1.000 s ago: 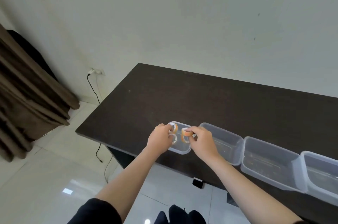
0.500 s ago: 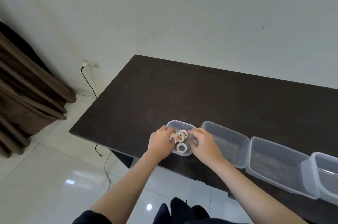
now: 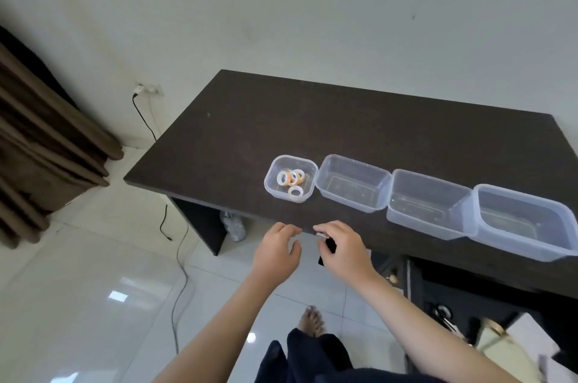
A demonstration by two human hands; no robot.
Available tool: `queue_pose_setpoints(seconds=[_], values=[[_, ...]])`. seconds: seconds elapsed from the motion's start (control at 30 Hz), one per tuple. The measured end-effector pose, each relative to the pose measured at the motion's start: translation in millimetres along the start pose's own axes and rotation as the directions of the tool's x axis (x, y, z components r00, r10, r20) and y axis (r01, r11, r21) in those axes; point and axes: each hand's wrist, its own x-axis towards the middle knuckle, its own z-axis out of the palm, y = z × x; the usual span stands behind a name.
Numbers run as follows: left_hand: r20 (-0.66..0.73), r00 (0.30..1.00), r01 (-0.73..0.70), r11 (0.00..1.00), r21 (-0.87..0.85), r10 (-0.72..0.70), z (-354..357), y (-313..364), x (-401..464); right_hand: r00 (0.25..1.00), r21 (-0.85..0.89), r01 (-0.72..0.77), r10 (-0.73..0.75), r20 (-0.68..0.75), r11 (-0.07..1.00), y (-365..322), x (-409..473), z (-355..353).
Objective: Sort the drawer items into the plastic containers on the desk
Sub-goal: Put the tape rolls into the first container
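Three small tape rolls (image 3: 291, 181) lie in the small square plastic container (image 3: 271, 180) at the left end of a row on the dark desk (image 3: 328, 126). Three larger clear containers (image 3: 353, 183) (image 3: 427, 203) (image 3: 522, 220) stand to its right with nothing in them. My left hand (image 3: 276, 249) and my right hand (image 3: 342, 249) hover side by side just off the desk's front edge, below the small container, fingers loosely curled and apart, holding nothing. The open drawer (image 3: 463, 317) shows at lower right with scissors and other items inside.
A cable (image 3: 175, 245) runs from a wall socket (image 3: 147, 90) down across the tiled floor. Brown curtains (image 3: 40, 145) hang at the left. A plastic bottle (image 3: 233, 226) lies under the desk. My bare foot (image 3: 309, 323) stands on the floor.
Both hands let go of the tape rolls in the small container and pulled back toward me, off the desk's front edge. The camera tilted down, bringing the drawer into sight.
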Motion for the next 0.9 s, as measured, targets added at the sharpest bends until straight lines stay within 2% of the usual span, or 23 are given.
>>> queue_pose_setpoints(seconds=[0.2,0.4,0.53,0.7,0.9], values=[[0.133,0.991,-0.003,1.0,-0.031,0.007,53,22,-68,0.982,-0.045,-0.167,0.17,0.078,0.985,23,-103,-15],[0.282,0.958,-0.03,0.996,-0.086,0.053,104,60,-101,0.921,-0.058,-0.387,0.389,0.031,0.92,55,-173,-45],[0.369,0.923,-0.084,0.993,-0.088,0.111,137,88,-104,0.89,-0.064,-0.454,0.455,-0.005,0.888,83,-198,-74],[0.452,0.884,-0.092,0.993,-0.076,0.116,182,124,-92,0.843,-0.122,-0.537,0.538,-0.024,0.835,139,-217,-112],[0.525,0.848,-0.06,0.998,-0.028,0.065,242,160,-75,0.739,-0.193,-0.639,0.664,0.115,0.744,207,-237,-139]])
